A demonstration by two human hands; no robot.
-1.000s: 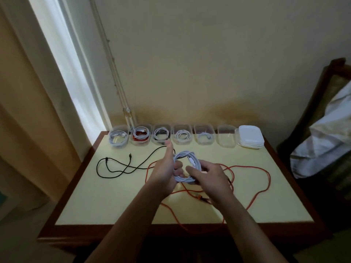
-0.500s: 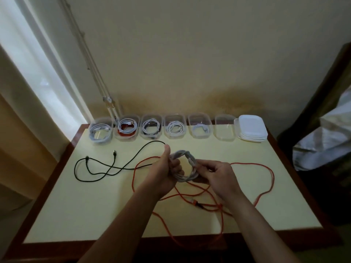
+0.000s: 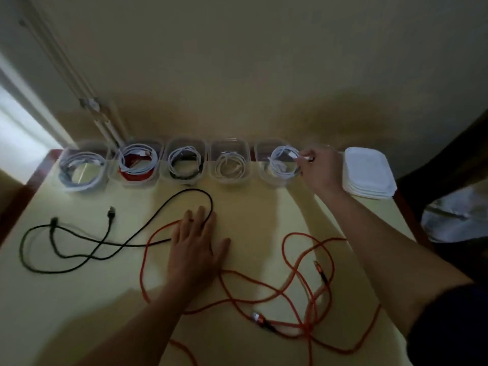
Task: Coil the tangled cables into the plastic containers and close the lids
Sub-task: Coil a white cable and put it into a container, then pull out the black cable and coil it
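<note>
At fifth container [image 3: 260, 149], white coil [image 3: 282, 175] pinched by right hand [image 3: 319, 169]; left hand [image 3: 196, 247] laid flat, fingers straight, on surface [image 3: 79, 299].

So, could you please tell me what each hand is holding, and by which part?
The right hand pinches the white cable by its plug end; the left hand lies flat, holding nothing.

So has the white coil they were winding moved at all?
Yes. The white coil went from above the orange cable to the back row of containers, near the lid stack; the right hand pinches it.
</note>
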